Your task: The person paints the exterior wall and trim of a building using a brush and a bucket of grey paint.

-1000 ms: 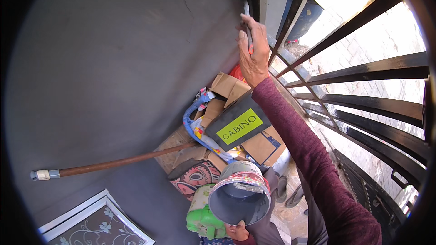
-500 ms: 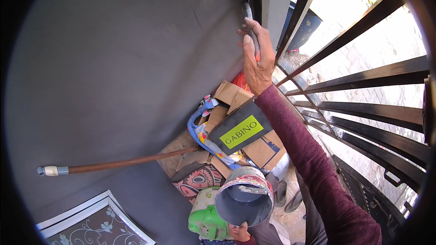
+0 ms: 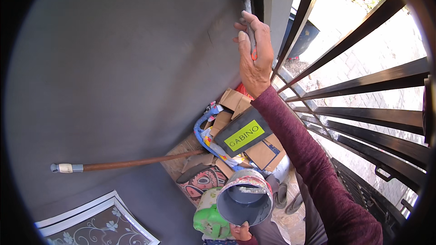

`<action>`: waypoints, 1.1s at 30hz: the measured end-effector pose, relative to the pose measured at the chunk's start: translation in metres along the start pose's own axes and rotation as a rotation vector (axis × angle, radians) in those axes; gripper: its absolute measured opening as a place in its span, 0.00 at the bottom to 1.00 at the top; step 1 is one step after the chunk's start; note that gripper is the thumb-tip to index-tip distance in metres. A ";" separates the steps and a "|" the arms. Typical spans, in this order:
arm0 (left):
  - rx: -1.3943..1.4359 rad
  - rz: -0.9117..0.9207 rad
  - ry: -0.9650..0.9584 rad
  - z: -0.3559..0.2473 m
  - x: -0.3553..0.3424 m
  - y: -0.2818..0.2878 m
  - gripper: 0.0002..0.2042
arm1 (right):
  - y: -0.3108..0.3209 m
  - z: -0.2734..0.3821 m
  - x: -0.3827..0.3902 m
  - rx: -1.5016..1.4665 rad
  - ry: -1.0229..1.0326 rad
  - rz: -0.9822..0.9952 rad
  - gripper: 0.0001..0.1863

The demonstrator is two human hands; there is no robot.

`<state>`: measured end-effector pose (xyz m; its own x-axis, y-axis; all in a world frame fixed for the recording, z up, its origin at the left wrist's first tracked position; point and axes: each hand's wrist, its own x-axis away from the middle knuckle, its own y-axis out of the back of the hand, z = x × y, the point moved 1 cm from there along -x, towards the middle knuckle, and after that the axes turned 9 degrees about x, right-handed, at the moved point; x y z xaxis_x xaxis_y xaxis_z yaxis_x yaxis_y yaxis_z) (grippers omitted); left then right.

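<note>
My right hand, at the end of a maroon sleeve, is raised and closed around a paintbrush with a grey-smeared handle and an orange-red end. The brush's dark tip touches the grey wall in the corner beside the dark upright frame. Low in the picture my left hand grips the near rim of a paint-smeared bucket, thumb over the edge. The bucket is tilted toward me and has grey paint inside. A pale, paint-crusted strip lies across its mouth.
Dark metal bars run down the right side. Below the wall lie cardboard pieces, a dark box with a yellow-green label and a green container. A wooden pole leans at left, above a white-framed panel.
My right hand and the brush have moved slightly up and left along the corner. My view has shifted a little; the left hand still holds the bucket.
</note>
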<state>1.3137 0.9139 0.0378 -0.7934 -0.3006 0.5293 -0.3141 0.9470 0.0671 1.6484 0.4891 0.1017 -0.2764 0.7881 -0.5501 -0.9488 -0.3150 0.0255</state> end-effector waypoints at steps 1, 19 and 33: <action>0.018 0.003 -0.026 0.003 -0.001 0.005 0.16 | 0.001 0.002 0.000 0.010 0.071 0.006 0.20; 0.072 0.090 -0.030 0.000 -0.006 -0.006 0.18 | 0.017 -0.027 0.007 0.205 -0.075 0.003 0.19; 0.073 0.073 -0.054 0.001 0.001 0.019 0.21 | 0.009 0.025 -0.011 0.044 -0.092 0.002 0.19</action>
<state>1.3064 0.9318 0.0386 -0.8421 -0.2383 0.4839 -0.2898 0.9565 -0.0334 1.6390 0.4911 0.1290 -0.2895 0.8332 -0.4712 -0.9533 -0.2950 0.0640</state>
